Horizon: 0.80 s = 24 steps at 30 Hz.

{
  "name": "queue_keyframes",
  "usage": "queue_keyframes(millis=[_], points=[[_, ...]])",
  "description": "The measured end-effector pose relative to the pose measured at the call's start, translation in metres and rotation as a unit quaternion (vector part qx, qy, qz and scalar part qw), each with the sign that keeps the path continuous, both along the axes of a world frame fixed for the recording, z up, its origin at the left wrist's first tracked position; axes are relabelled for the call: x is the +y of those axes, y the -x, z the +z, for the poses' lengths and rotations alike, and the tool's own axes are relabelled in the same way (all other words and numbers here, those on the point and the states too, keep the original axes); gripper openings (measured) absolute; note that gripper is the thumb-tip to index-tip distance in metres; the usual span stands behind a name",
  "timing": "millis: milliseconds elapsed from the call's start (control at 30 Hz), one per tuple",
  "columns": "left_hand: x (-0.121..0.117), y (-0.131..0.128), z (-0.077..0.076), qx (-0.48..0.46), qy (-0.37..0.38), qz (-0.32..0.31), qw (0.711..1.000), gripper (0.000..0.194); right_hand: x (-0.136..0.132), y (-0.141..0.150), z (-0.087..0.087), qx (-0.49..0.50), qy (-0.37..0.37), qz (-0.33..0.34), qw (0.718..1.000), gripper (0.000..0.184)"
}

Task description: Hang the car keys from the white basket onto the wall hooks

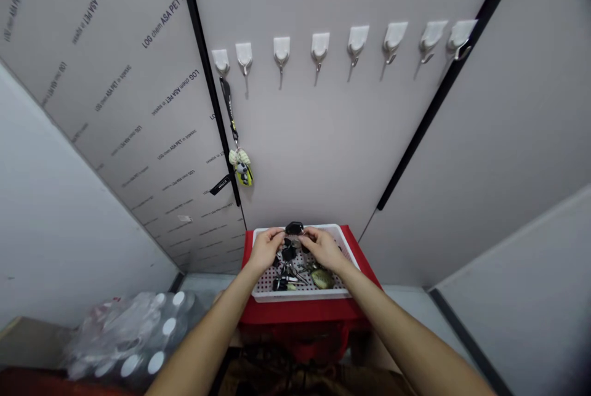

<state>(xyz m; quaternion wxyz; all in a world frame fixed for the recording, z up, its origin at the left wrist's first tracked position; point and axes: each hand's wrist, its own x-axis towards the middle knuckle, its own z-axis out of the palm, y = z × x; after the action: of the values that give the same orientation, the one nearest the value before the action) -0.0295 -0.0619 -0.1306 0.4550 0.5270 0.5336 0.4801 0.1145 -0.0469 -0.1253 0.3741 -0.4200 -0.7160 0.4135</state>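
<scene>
As left hand (265, 249) and right hand (323, 248) near one fob (294, 228), eight hooks (320, 45)

Keys (289, 270) in tray (300, 296); wall hooks (319, 45) behind; wrapped bottles (157, 328) left.

The grey wall panel (138, 119) on the left has "LOG chem ASA PET" printed over and over in dark slanted lines, and the smaller words after it are too tiny to read. The little black tag (220, 185) has white lettering too, but I can't make it out tbh.
</scene>
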Motion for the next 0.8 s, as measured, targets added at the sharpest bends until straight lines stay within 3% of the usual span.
queue_keyframes(millis=[167,367,533,667,800], points=[[-0.002,-0.001,0.003,-0.076,0.013,0.022,0.997,0.017,-0.004,-0.001,0.010,0.077,0.038,-0.094,0.992,0.023],[-0.004,0.000,0.003,-0.048,-0.017,0.024,0.998,0.017,-0.006,0.000,0.011,0.146,0.113,-0.045,0.982,0.023],[-0.009,0.003,0.007,0.051,-0.100,0.065,0.992,0.021,-0.005,0.006,0.014,0.206,0.172,-0.007,0.963,0.023],[-0.013,0.009,0.022,0.126,-0.199,0.079,0.969,0.022,0.001,0.011,0.033,0.226,0.170,0.002,0.959,0.022],[-0.010,0.021,0.048,0.138,-0.264,0.089,0.950,0.021,0.010,0.014,0.072,0.155,0.114,-0.028,0.981,0.020]])
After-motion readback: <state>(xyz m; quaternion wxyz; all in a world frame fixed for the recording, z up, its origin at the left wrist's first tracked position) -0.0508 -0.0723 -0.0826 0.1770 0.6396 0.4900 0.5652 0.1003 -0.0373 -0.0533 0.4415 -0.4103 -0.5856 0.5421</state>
